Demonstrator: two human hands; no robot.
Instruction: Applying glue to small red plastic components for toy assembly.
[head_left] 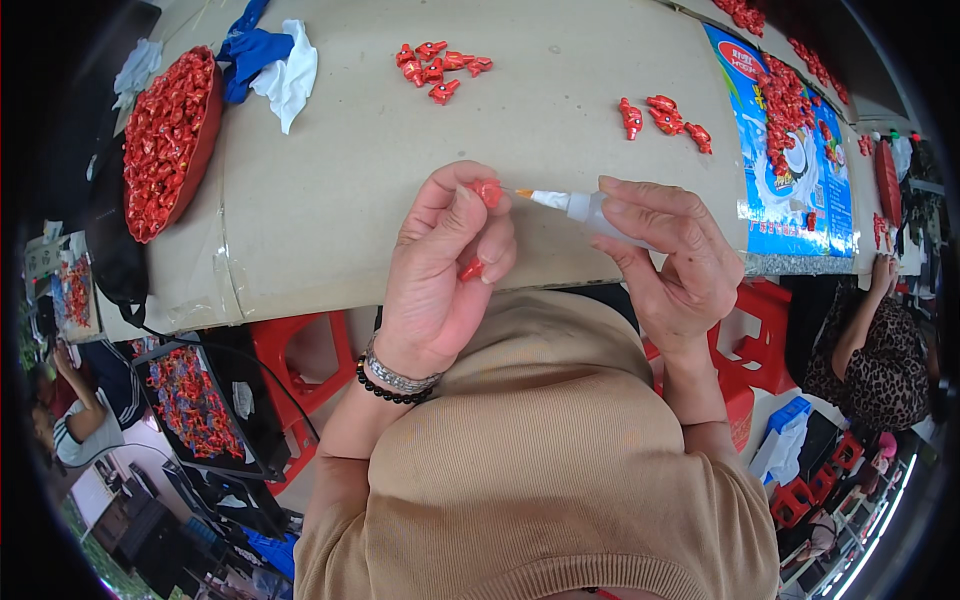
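Observation:
Between the thumb and forefinger of my left hand (440,255) is a small red figurine (487,192). A second red piece (471,269) shows lower down, tucked against the curled fingers. My right hand (672,245) grips a translucent white squeeze bottle (600,212) lying nearly level. Its thin nozzle, with an orange-tan part and white wrapping, points left at the figurine and ends close to it; whether they touch I cannot tell. Several finished-looking red figurines with dark and gold marks (433,72) lie beyond my left hand, and another small group (665,118) lies beyond my right.
A red tray heaped with red pieces (211,150) stands at the table's left, beside blue and white cloths (290,75). On the right, a blue printed sheet (760,215) bears more pieces. Red stools (755,335) stand below the table edge; co-workers sit at both sides.

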